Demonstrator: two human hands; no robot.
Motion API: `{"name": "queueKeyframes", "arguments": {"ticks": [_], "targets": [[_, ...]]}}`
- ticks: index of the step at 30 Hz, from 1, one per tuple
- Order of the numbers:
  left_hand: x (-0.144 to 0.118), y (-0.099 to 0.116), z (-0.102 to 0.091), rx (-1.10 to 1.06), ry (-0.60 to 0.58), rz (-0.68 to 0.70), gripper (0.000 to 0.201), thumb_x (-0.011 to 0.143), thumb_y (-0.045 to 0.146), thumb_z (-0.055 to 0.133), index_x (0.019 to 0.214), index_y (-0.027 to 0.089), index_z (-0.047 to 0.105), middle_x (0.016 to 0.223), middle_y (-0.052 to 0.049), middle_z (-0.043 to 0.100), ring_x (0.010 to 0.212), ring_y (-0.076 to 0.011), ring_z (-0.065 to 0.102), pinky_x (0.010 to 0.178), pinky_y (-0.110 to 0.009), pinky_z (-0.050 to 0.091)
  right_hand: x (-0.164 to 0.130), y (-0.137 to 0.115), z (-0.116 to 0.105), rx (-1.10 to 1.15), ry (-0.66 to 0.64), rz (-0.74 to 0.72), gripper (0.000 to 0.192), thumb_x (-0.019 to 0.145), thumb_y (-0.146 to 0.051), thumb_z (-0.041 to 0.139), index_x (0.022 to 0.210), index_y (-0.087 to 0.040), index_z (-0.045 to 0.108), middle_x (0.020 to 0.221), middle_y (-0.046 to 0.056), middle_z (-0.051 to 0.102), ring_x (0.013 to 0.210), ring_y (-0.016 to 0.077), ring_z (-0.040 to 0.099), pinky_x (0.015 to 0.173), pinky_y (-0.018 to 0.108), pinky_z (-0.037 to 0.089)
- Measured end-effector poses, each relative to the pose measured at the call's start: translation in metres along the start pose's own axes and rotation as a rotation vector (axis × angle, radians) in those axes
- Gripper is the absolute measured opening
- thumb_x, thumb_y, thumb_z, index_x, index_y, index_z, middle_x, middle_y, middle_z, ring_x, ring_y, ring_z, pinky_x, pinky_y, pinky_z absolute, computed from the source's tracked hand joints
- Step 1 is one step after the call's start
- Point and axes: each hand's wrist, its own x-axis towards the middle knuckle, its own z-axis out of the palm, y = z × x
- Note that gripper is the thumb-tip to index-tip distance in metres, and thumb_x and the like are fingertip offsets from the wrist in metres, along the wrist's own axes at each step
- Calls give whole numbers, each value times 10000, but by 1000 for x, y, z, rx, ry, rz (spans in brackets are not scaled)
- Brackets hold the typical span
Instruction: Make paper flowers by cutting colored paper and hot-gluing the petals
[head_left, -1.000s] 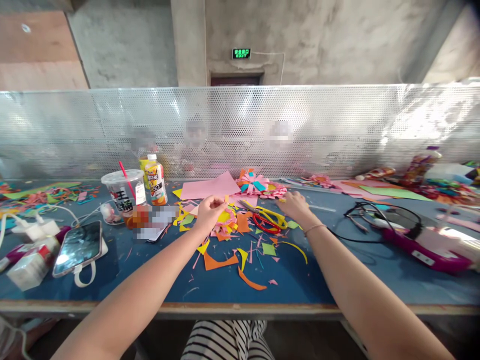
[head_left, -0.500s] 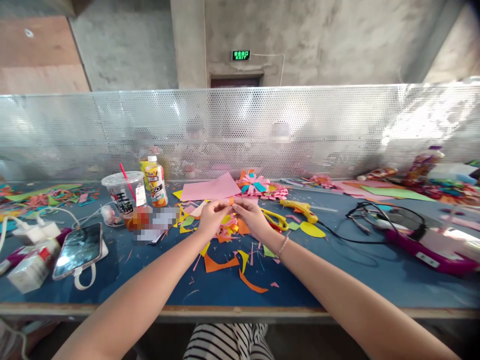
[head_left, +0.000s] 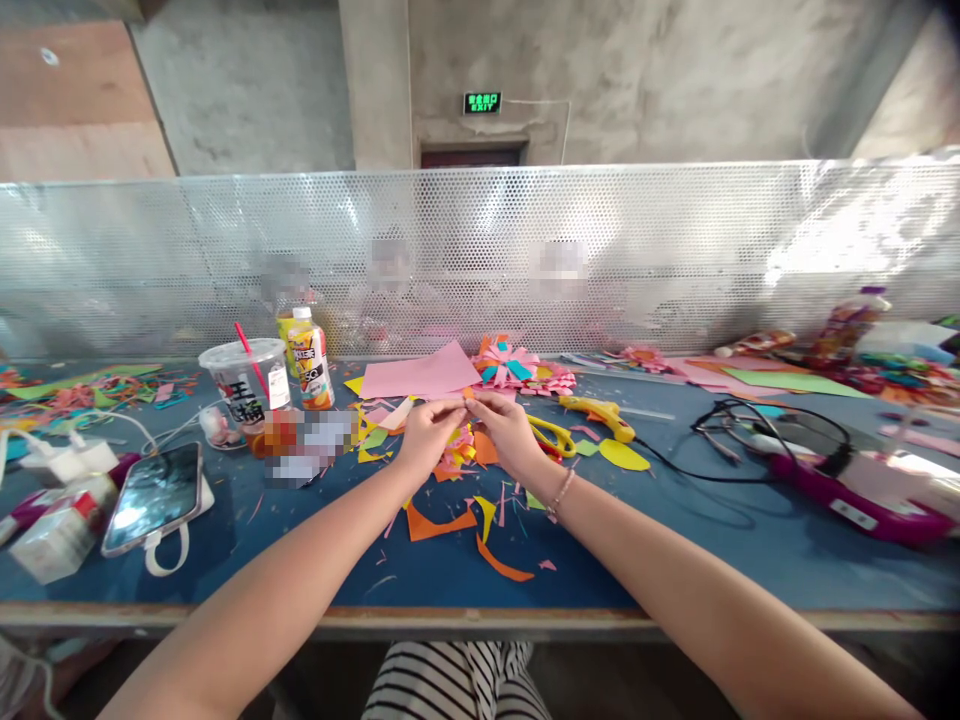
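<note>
Both hands meet above the middle of the blue table. My left hand (head_left: 431, 436) and my right hand (head_left: 504, 428) are closed, fingertips pinched together on a small piece of orange paper (head_left: 469, 395) that is mostly hidden by the fingers. Below and between them lies a yellow, pink and orange paper flower (head_left: 459, 452), partly covered by the hands. Yellow-handled scissors (head_left: 555, 436) rest just beyond my right hand. Behind the hands is a sheet of pink paper (head_left: 420, 371), with a pink and blue paper flower (head_left: 508, 364) beside it.
A yellow glue gun (head_left: 600, 415) trails a black cable toward a purple power strip (head_left: 855, 505). Orange paper scraps (head_left: 439, 524) lie in front. Left are a plastic cup (head_left: 244, 385) with straw, a bottle (head_left: 310, 362) and a phone (head_left: 156, 498). A perforated metal divider (head_left: 660, 260) runs behind.
My fingertips have shifted slightly on the orange paper, and less of it shows now. Both hands stay in nearly the same place; the view has moved a little.
</note>
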Motion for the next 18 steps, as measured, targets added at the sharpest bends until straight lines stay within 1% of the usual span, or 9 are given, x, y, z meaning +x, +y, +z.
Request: {"name": "queueKeyframes", "arguments": {"ticks": [3,5,6,8,9,10,12,15,18], "targets": [[-1,-1,4,-123,-18,-48,208,670,267,638,834,141,654,854,-69,684,810,-187,639,786,-347,504,2,0,-2,62,26,20,240,575,-389,720,703,-203,641,705,-5,606,662,119,548,594,240,445],[0,-2,3,-134,-22,-61,191,674,264,628,820,141,640,842,-68,679,798,-181,638,788,-349,499,2,-2,-3,87,40,27,236,566,-375,729,693,-198,637,707,-4,604,664,115,550,600,238,449],[2,-2,1,-103,-12,-55,177,682,261,616,811,142,634,833,-68,675,791,-177,636,788,-348,496,2,-3,-3,91,43,30,234,564,-368,732,689,-196,635,705,-4,603,666,113,552,600,234,447],[6,-4,-6,47,26,-2,148,699,252,586,798,148,623,821,-66,664,786,-171,627,786,-340,487,2,-6,-4,92,51,39,232,562,-360,736,684,-193,632,699,-4,603,673,113,559,595,229,443],[9,-5,-11,168,48,41,138,700,246,580,794,154,621,816,-64,658,781,-170,620,779,-333,482,2,-7,-5,90,58,46,235,561,-360,737,684,-192,629,693,-3,604,676,115,564,591,230,443],[12,-6,-17,309,55,90,130,690,236,586,791,163,618,824,-59,654,796,-173,610,786,-328,472,3,-7,-6,89,63,54,238,559,-362,738,684,-192,626,684,-3,605,675,119,568,589,233,444],[18,-10,-30,524,30,143,196,646,218,617,839,184,616,882,-57,649,857,-194,588,815,-331,446,6,-7,-10,79,63,61,245,555,-369,738,674,-192,617,663,-5,608,662,123,574,587,241,446],[23,-16,-44,740,-76,113,266,610,265,650,862,184,629,935,-85,643,919,-238,566,828,-336,417,13,-2,-19,29,53,52,261,555,-388,734,664,-188,606,649,-5,619,634,118,579,583,241,443],[24,-22,-48,913,-163,18,271,598,269,642,852,175,631,891,-93,647,858,-245,579,752,-312,419,21,5,-30,-14,49,41,277,558,-400,730,680,-187,601,656,-4,629,629,116,586,586,240,445]]}}
